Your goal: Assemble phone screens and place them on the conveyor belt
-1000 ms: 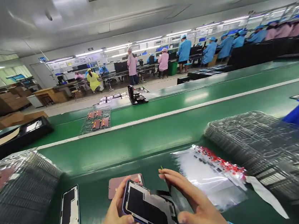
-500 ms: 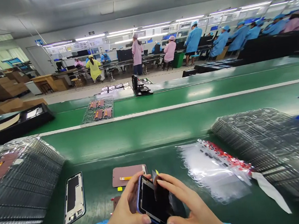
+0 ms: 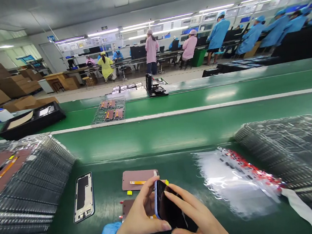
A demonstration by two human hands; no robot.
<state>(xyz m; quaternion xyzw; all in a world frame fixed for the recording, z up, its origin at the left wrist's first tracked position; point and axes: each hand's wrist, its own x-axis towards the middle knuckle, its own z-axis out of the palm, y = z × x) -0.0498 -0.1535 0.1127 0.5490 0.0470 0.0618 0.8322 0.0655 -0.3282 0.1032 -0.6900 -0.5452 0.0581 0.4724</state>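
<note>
A smooth green conveyor belt point(image 3: 196, 103) with a white dividing strip point(image 3: 189, 110) ran from side to side. At its left lay a shallow black tray point(image 3: 33, 126) holding a tan sheet point(image 3: 19, 120), and an upright black fixture point(image 3: 149, 84) stood near the belt's far edge. Brown cardboard boxes point(image 3: 17, 86) were stacked at far left. Beyond the belt, a person in a yellow smock point(image 3: 106, 67) sat, another in a pink coat point(image 3: 152, 51) stood, and a green bin point(image 3: 199, 58) stood between a seated person in pink point(image 3: 189, 48) and a standing person in blue point(image 3: 218, 34). White tube lights point(image 3: 177, 16) glowed overhead.
</note>
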